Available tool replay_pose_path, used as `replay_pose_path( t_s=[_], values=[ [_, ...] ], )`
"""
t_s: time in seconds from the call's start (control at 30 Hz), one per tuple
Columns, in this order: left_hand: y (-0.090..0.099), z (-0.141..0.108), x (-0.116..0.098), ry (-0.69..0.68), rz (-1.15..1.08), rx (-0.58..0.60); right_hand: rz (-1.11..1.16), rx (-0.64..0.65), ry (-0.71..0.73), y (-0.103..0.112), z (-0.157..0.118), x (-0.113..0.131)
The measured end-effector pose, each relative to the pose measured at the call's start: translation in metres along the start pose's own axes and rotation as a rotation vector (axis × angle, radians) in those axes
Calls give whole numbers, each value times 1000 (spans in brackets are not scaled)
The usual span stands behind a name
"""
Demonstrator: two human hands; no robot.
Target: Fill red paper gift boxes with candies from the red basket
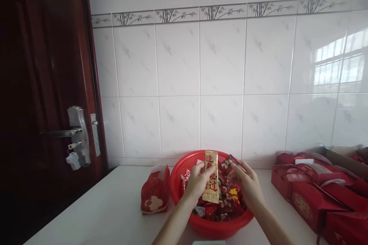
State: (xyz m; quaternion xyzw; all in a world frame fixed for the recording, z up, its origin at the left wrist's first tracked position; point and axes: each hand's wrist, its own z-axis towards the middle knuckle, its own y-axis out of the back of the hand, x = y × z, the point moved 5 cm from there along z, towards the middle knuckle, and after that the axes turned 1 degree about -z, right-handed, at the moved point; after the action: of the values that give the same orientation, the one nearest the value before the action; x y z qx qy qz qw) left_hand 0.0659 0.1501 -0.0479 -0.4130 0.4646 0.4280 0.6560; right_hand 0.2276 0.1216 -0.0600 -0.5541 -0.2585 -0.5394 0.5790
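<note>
My left hand [197,179] pinches a long gold snack packet [211,191] with red Chinese characters, held upright above a red plastic basket [184,164]. On the basket's right side, my right hand [244,179] has its fingers closed on a dark brown wrapped packet [227,163] with a pale pattern. Below both hands, the basket holds many wrapped sweets [225,206] in brown, red and yellow; my hands and the gold packet cover part of them. Left of the basket stands a small red gift box [155,191] with a pale flower-shaped mark.
Several red gift boxes [313,195] crowd the right side of the white table [115,206]. Behind the table rises a tiled wall [221,57]. A dark wooden door [37,65] with a metal handle [61,133] and hanging keys stands at left.
</note>
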Motion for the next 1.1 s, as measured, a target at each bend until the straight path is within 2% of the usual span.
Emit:
replay_pose_path(
  t_s=[0.13,0.23,0.47,0.57,0.73,1.1],
  values=[
    [0,-1,-1,9,21,-14,90,-59,28,8,2,2],
    [-2,-2,-1,26,8,-9,124,-31,46,7,1,7],
    [2,-3,5,61,30,-10,-75,-58,139,4,-10,15],
    [2,-3,6,70,43,12,-91,-47,179,1,-12,17],
    [0,-5,2,68,67,45,-46,36,164,-5,-12,15],
    [-4,-4,3,64,60,83,-80,85,101,-5,-11,10]
  ],
)
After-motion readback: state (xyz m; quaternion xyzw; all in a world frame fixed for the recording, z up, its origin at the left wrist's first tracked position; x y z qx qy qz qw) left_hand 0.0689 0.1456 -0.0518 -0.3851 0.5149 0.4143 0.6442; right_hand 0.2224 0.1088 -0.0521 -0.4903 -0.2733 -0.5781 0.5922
